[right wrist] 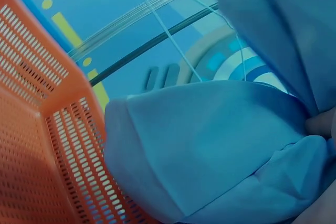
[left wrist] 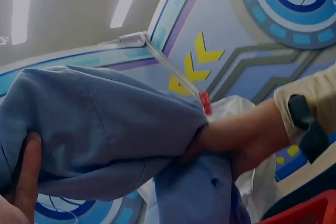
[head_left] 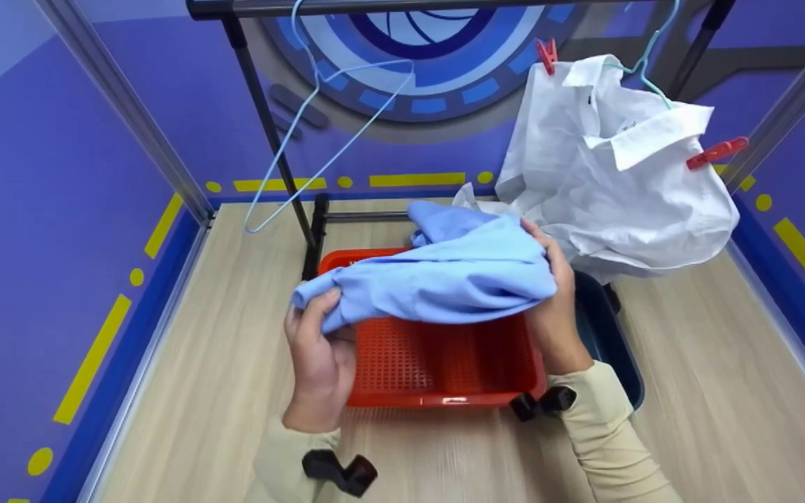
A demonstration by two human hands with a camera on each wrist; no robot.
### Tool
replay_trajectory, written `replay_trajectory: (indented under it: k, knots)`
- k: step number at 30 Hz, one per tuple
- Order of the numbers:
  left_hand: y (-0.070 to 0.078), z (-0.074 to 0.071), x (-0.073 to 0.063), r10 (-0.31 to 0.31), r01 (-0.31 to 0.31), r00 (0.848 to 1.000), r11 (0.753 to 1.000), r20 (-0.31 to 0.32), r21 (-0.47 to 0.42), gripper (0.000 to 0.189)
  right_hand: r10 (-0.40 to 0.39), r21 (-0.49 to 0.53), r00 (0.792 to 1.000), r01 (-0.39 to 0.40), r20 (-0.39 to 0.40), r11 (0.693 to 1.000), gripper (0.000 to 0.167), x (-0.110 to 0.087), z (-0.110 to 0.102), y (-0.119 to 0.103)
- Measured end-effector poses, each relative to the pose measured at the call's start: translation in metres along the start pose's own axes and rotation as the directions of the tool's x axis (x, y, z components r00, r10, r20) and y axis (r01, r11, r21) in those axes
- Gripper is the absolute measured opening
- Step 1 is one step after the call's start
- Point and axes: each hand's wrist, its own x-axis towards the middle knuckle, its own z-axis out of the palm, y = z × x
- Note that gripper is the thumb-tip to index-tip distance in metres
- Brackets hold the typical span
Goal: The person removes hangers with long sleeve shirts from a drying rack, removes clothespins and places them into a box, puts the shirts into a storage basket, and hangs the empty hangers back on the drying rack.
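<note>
Both hands were on the light blue shirt [head_left: 444, 276], which was bunched and held up over the red mesh basket [head_left: 437, 367]. Its long axis ran roughly left to right across the head view, tilted a little so the left end hung lower and the right end sat higher and farther back. The left hand [head_left: 318, 349] pinched the lower left end, thumb over the cloth and fingers curled beneath; the left wrist view showed a thumb [left wrist: 26, 182] pressed against the fabric's underside. The right hand [head_left: 553, 293] gripped the thicker right end, fingers wrapped round the gathered folds. From the right wrist view the shirt filled most of the picture, with the basket's perforated wall [right wrist: 58, 145] just beside it.

The basket's floor, where visible below the shirt, showed only bare mesh. A dark blue bin [head_left: 612, 335] stood touching the basket's right side; what it held I couldn't tell.

Behind, a white shirt [head_left: 612, 175] hung on a pale green hanger [head_left: 647, 56] from the black garment rail [head_left: 402, 7], fixed with two red clothespins [head_left: 717, 151]. A bare light blue wire hanger [head_left: 318, 140] hung from the rail to the left. Everything stood on the pale wood tabletop [head_left: 221, 363], ringed by purple walls.
</note>
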Motion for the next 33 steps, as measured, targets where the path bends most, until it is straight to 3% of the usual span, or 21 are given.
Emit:
replay_trajectory:
  k: [6,9,15,17,22,23,24,25,27,28,30,31,33]
  knots:
    - [-0.016,-0.017,0.027,-0.078,0.087,0.995,0.986,-0.067,0.145,0.015,0.105,0.025,0.988,-0.103,-0.110,0.994,0.025,-0.001,-0.001,-0.005]
    - [-0.025,-0.023,0.039,-0.100,0.121,0.991,0.948,-0.087,0.294,0.022,0.169,0.085,0.980,-0.160,-0.106,0.983,0.023,-0.002,0.001,-0.010]
    - [-0.045,-0.028,0.060,-0.115,0.094,0.993,0.771,-0.008,0.629,0.028,0.275,0.332,0.957,-0.232,-0.088,0.914,0.019,-0.003,0.004,-0.018]
    - [-0.052,-0.027,0.064,-0.112,0.053,0.993,0.698,0.035,0.714,0.032,0.283,0.362,0.954,-0.232,-0.095,0.903,0.020,-0.002,0.005,-0.018]
    - [-0.060,-0.019,0.061,-0.132,-0.047,0.983,0.477,0.124,0.878,0.055,0.293,0.380,0.944,-0.218,-0.151,0.899,0.021,-0.001,0.009,-0.015]
    - [-0.059,-0.016,0.059,-0.151,-0.059,0.979,0.448,0.140,0.892,0.057,0.291,0.384,0.942,-0.209,-0.167,0.899,0.020,-0.001,0.010,-0.015]
    - [-0.059,-0.013,0.058,-0.168,-0.067,0.973,0.438,0.155,0.896,0.059,0.290,0.394,0.940,-0.200,-0.182,0.897,0.019,0.000,0.011,-0.014]
    - [-0.058,-0.011,0.056,-0.183,-0.082,0.967,0.444,0.180,0.892,0.060,0.289,0.401,0.937,-0.192,-0.195,0.896,0.018,0.000,0.013,-0.013]
    - [-0.055,-0.006,0.053,-0.213,-0.111,0.947,0.487,0.241,0.867,0.062,0.289,0.415,0.933,-0.181,-0.215,0.892,0.016,0.001,0.015,-0.012]
    - [-0.054,-0.003,0.052,-0.223,-0.141,0.931,0.507,0.288,0.851,0.064,0.287,0.415,0.933,-0.177,-0.219,0.892,0.017,0.001,0.015,-0.012]
    - [-0.051,0.001,0.050,-0.250,-0.217,0.888,0.513,0.387,0.830,0.071,0.285,0.404,0.932,-0.177,-0.224,0.897,0.017,0.001,0.016,-0.011]
    - [-0.050,0.003,0.049,-0.269,-0.269,0.857,0.494,0.440,0.827,0.078,0.283,0.395,0.932,-0.177,-0.228,0.901,0.018,0.001,0.016,-0.010]
    - [-0.051,0.006,0.047,-0.312,-0.375,0.793,0.426,0.523,0.823,0.097,0.278,0.372,0.932,-0.179,-0.233,0.911,0.019,0.001,0.016,-0.009]
